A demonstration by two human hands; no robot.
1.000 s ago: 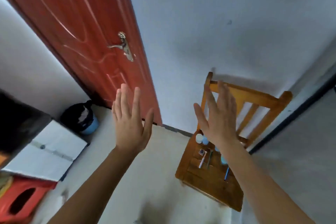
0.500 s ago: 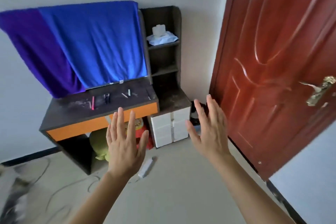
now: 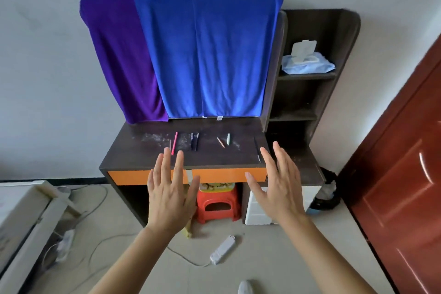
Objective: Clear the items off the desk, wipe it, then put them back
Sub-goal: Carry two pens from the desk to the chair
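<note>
Your left hand [image 3: 170, 194] and right hand [image 3: 278, 188] are both raised in front of the desk [image 3: 143, 150], backs toward you, fingers straight and slightly spread, holding nothing; in this view they cover parts of the desk's orange front panel [image 3: 226, 173] and its near edge. The items lie on the desk top: a pink pen [image 3: 174, 143] toward its left with a thin grey stick [image 3: 170, 144] just beside it; a dark flat item [image 3: 194, 141] near the middle, too blurred to name; an orange pencil [image 3: 220, 143] and a pale green marker [image 3: 228, 139] right of the middle; a black pen [image 3: 256, 149] along the desk's right edge, close above your right fingertips [image 3: 263, 151]. White dust [image 3: 155, 137] speckles the desk top around them. A blue towel [image 3: 210, 55] and a purple towel [image 3: 119, 55] hang over the back of the desk, their hems reaching the top. A dark shelf unit [image 3: 343, 55] joins the desk's right side, with a pack of wipes [image 3: 306, 62] on its upper shelf. Under the desk stand a red stool [image 3: 218, 205] and a white drawer unit [image 3: 257, 212]; a white power strip [image 3: 222, 249] lies on the floor in front of the desk; a red-brown door [image 3: 405, 174] stands far to the desk's right.
</note>
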